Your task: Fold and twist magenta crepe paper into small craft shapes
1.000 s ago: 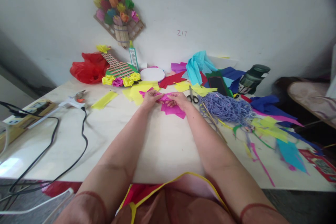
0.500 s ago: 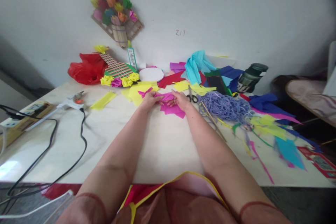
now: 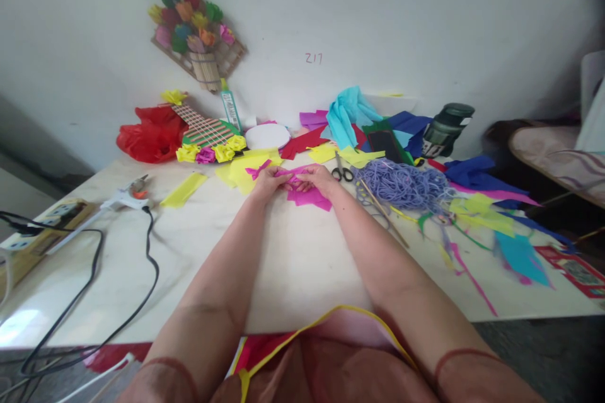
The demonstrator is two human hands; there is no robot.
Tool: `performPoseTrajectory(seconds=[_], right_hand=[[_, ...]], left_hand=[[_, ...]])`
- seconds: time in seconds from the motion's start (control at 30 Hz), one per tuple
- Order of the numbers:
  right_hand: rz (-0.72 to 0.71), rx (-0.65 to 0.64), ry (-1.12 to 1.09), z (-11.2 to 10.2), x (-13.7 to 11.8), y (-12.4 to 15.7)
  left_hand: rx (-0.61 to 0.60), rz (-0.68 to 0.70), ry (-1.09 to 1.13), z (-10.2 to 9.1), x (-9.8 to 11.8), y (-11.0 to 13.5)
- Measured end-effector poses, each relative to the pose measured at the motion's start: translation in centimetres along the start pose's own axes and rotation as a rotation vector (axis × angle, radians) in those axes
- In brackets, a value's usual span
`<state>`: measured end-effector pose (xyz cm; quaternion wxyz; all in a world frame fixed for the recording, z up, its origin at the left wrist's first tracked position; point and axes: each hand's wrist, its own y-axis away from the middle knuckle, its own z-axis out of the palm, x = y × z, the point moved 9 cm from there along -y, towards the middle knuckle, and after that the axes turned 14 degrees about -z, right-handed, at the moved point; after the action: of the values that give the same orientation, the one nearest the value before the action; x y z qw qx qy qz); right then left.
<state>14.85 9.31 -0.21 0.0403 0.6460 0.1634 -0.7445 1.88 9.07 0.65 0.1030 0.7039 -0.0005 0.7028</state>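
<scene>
We see the left hand [image 3: 268, 182] and right hand [image 3: 320, 180] pinching magenta paper [image 3: 290, 172], apparently unfinished, while far-left paper flowers [image 3: 188, 152] look complete.

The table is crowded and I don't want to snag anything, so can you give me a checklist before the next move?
1. Left-hand grip on the magenta paper: ok, it holds one side.
2. Right-hand grip on the same paper: ok, it holds the other side.
3. Paper neatly gathered between the grips: cannot tell, fingers hide part of it.
4. Scissors well clear: not ok, they lie close beside the right-hand grip.
5. Purple cord bundle off the held paper: ok, it lies beyond the scissors to the right.
6. White corded tool switched off: cannot tell; it lies off to the left.
</scene>
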Motion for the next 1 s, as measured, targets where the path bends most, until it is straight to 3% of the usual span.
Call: performPoseTrajectory(seconds=[0.5,1.0], right_hand=[[-0.051,0.044,-0.098,-0.5,-0.1,-0.2],[-0.116,0.002,-0.162,-0.3,-1.5,0.1]], left_hand=[[-0.177,-0.034,0.134,0.5,-0.8,-0.4],[-0.208,-0.055,0.272,0.6,-0.5,0.2]])
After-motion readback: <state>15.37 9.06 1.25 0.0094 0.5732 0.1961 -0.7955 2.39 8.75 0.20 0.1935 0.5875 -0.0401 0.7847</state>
